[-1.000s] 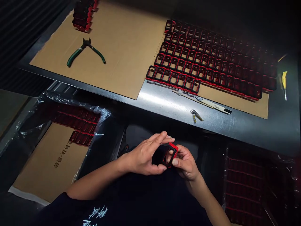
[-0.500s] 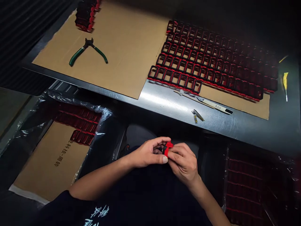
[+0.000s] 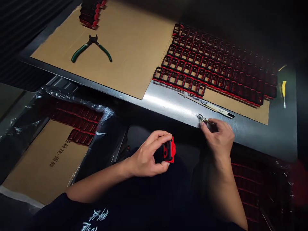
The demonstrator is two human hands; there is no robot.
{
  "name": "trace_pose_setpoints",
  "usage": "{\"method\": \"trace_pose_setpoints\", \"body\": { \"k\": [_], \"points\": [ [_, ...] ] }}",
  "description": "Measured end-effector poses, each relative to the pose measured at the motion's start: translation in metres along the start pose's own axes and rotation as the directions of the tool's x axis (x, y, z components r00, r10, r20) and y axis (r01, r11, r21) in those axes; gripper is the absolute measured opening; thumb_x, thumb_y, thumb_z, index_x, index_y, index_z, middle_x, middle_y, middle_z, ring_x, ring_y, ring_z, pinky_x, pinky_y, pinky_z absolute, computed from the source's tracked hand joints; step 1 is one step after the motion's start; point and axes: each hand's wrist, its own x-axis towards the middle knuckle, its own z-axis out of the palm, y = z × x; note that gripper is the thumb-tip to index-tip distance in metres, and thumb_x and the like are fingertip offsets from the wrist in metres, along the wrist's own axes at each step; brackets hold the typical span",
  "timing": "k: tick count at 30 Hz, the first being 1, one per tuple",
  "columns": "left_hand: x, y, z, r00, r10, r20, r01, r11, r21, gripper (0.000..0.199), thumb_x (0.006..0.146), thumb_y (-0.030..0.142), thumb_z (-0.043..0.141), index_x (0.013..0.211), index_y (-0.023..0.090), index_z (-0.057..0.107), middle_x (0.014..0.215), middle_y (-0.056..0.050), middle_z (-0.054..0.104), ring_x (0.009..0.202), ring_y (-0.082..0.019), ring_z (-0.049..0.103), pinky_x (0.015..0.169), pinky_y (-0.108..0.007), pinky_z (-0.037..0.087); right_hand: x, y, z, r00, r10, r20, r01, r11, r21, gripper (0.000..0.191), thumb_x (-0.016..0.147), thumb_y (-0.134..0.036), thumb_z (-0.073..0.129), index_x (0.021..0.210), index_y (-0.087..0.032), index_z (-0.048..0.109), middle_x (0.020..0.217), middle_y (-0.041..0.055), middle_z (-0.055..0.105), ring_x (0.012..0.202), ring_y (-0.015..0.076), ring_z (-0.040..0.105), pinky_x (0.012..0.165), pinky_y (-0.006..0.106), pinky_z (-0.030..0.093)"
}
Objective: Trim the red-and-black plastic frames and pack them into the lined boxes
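- Nearest me is the person's dark shirt (image 3: pixel 134 205), with white lettering low on its front.
- The left hand (image 3: pixel 149 155) grasps a red-and-black rectangular frame (image 3: pixel 169 150) between thumb and fingertips, in the air short of the workbench's near edge, tilted so that its red side faces right.
- The right hand (image 3: pixel 220 134) reaches over that near edge, thumb and fingers at a small metal tool (image 3: pixel 203 118) with brass-coloured parts (I cannot tell from here whether it is truly gripped).
- Low on the left, a plastic-lined bin (image 3: pixel 106 110) holds a printed cardboard sheet (image 3: pixel 36 170), and rows of frames (image 3: pixel 80 136) lie toward the bin's far edge.
- Low on the right, in shadow, are more rows of frames (image 3: pixel 247 183).
- On the metal workbench (image 3: pixel 252 133), just beyond the small tool, lies a pale-handled knife (image 3: pixel 220 111) marked A55, a thin stick (image 3: pixel 186 95) close by it.
- Beyond these, frames stand in long rows (image 3: pixel 199 69) on the right half; the nearest row is the shortest.
- Toward the workbench's right edge lies a yellow-handled tool (image 3: pixel 284 88).
- On the left cardboard sheet (image 3: pixel 127 48), green-handled cutting pliers (image 3: pixel 92 39) lie spread open.
- Past them, near that sheet's far left corner, a block of frames (image 3: pixel 89 14) stands packed together.
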Motion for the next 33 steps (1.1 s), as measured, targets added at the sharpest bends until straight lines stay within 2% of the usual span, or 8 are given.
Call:
{"method": "trace_pose_setpoints", "body": {
  "k": [3,5,7,10,15,20,29,33],
  "points": [
    [-0.003,-0.001,0.001,0.999,0.050,0.010,-0.050,0.999,-0.005,0.079,0.076,0.017,0.070,0.148,0.021,0.040,0.130,-0.017,0.058,0.118,-0.031,0.061,0.098,-0.051,0.057,-0.033,-0.012,-0.020,0.996,-0.037,0.083,0.017,0.972,0.234,0.026,0.086,-0.032,0.074,0.109,-0.021,0.074,0.091,0.0062,0.076,0.073,0.0206,0.070,0.071,0.036,0.058],
    [-0.003,-0.003,0.002,0.995,0.095,0.033,-0.094,0.995,-0.030,0.078,0.076,0.020,0.073,0.147,0.019,0.041,0.127,-0.017,0.062,0.117,-0.032,0.062,0.098,-0.052,0.057,-0.059,-0.027,-0.036,0.960,-0.216,0.176,0.128,0.903,0.410,0.028,0.085,-0.020,0.074,0.112,-0.023,0.074,0.097,0.0068,0.078,0.079,0.0211,0.072,0.072,0.035,0.059],
    [-0.002,-0.005,0.003,0.990,0.130,0.060,-0.125,0.989,-0.073,0.076,0.077,0.022,0.074,0.146,0.019,0.043,0.127,-0.018,0.064,0.117,-0.032,0.062,0.098,-0.054,0.056,-0.081,-0.043,-0.048,0.927,-0.309,0.211,0.157,0.833,0.530,0.033,0.083,-0.013,0.073,0.114,-0.024,0.073,0.095,0.0069,0.078,0.079,0.0213,0.073,0.070,0.034,0.061],
    [0.001,-0.007,0.007,0.985,0.138,0.102,-0.124,0.983,-0.132,0.076,0.077,0.019,0.074,0.146,0.018,0.043,0.130,-0.020,0.064,0.120,-0.032,0.062,0.100,-0.053,0.056,-0.100,-0.062,-0.052,0.932,-0.299,0.206,0.106,0.767,0.633,0.038,0.082,-0.011,0.071,0.118,-0.024,0.072,0.092,0.0079,0.078,0.078,0.0225,0.075,0.067,0.036,0.063],
    [0.003,-0.009,0.009,0.979,0.138,0.150,-0.111,0.978,-0.177,0.075,0.080,0.018,0.074,0.148,0.018,0.042,0.133,-0.021,0.063,0.123,-0.031,0.060,0.102,-0.052,0.055,-0.105,-0.069,-0.045,0.956,-0.258,0.138,0.090,0.708,0.701,0.039,0.080,-0.009,0.072,0.115,-0.027,0.074,0.093,0.0078,0.079,0.079,0.0236,0.077,0.067,0.037,0.066],
    [-0.002,-0.010,0.009,0.983,0.116,0.139,-0.093,0.982,-0.164,0.076,0.082,0.023,0.075,0.150,0.021,0.040,0.134,-0.020,0.062,0.123,-0.032,0.060,0.100,-0.054,0.055,-0.102,-0.071,-0.041,0.950,-0.295,0.105,0.132,0.681,0.720,0.030,0.079,-0.007,0.074,0.102,-0.026,0.078,0.090,0.0079,0.078,0.074,0.0210,0.077,0.061,0.032,0.065],
    [-0.005,-0.011,0.008,0.985,0.137,0.102,-0.119,0.980,-0.160,0.073,0.083,0.022,0.074,0.148,0.017,0.041,0.133,-0.021,0.062,0.123,-0.031,0.060,0.102,-0.053,0.055,-0.097,-0.076,-0.040,0.933,-0.348,0.095,0.192,0.703,0.684,0.026,0.081,-0.010,0.075,0.100,-0.028,0.078,0.088,0.0067,0.079,0.070,0.0208,0.075,0.059,0.034,0.064],
    [-0.005,-0.011,0.008,0.984,0.133,0.118,-0.114,0.981,-0.155,0.074,0.084,0.024,0.074,0.150,0.020,0.040,0.134,-0.020,0.061,0.124,-0.032,0.059,0.102,-0.054,0.055,-0.096,-0.075,-0.042,0.923,-0.367,0.111,0.204,0.715,0.668,0.028,0.082,-0.010,0.075,0.103,-0.029,0.078,0.088,0.0061,0.079,0.072,0.0211,0.076,0.059,0.034,0.065]
  ]
}}
